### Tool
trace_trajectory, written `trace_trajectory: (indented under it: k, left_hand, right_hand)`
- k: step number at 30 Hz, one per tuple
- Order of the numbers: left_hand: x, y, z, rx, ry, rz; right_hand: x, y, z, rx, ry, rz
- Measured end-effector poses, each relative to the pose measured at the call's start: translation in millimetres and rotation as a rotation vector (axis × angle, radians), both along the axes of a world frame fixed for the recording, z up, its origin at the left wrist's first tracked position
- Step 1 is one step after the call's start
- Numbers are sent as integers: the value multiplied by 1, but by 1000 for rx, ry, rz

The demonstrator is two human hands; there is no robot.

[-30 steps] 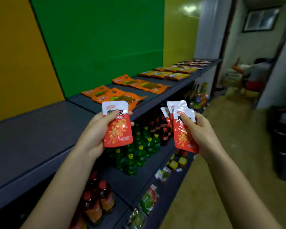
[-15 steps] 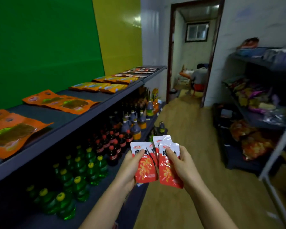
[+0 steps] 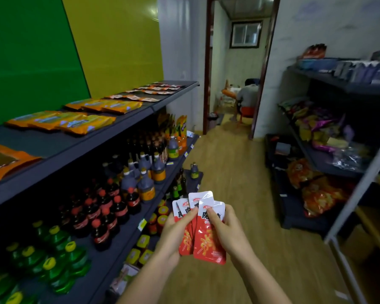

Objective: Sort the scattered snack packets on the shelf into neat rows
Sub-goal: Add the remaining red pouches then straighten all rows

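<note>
While the person is standing in a shop aisle, the head camera is looking forward and down at both hands, which are holding a fan of red snack packets point(image 3: 208, 246) below and out in front of the top shelf point(image 3: 37, 139), over the wooden floor point(image 3: 239, 172). The left hand point(image 3: 173, 234) is gripping the packets at the back of the fan, fingers curled round them. The right hand point(image 3: 230, 232) is pinching the front packet, thumb pressing on its printed face. None of the red packets is lying on the top shelf yet.

On that shelf, orange packets point(image 3: 75, 123) are lying flat in overlapping rows, and smaller packets point(image 3: 154, 91) are lying at its far end. Beneath it, bottles point(image 3: 110, 207) are standing in ranks.

The person appears to be squaring the bunch before laying it out. Doing this well probably means:
- aligning the white tops so all are facing one way
- peeling off one packet at a time with the right hand while the left is keeping the rest steady
- setting each one on a bare stretch of the top shelf, edges parallel to its front lip
</note>
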State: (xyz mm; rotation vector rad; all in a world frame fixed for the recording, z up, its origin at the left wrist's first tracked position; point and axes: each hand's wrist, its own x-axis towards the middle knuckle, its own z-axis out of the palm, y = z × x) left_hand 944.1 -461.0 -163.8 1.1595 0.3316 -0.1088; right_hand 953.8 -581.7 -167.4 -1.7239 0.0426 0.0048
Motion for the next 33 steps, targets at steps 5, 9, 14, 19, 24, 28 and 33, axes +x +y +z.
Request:
trace_trajectory:
  k: [5,9,14,19,24,28,33]
  left_hand:
    - [87,2,-1,58,-34,69]
    - [165,22,17,119,-88,131]
    - [253,55,39,147,-163,193]
    - [317,70,27,179,-127,239]
    - [389,63,15,173,-75,249]
    - [459,44,21,169,-83,285]
    - [555,15,52,162,-145,333]
  right_hand:
    - [86,-2,4,-3,-9,-14]
    - [167,-1,20,4,-38,-50]
    - [265,-13,30,52,-40,-88]
    - [334,-39,14,95,60,-117]
    - [409,-58,4,113,125,-97]
    - [490,-74,10,92,110,-62]
    - [601,-101,36,58,51,64]
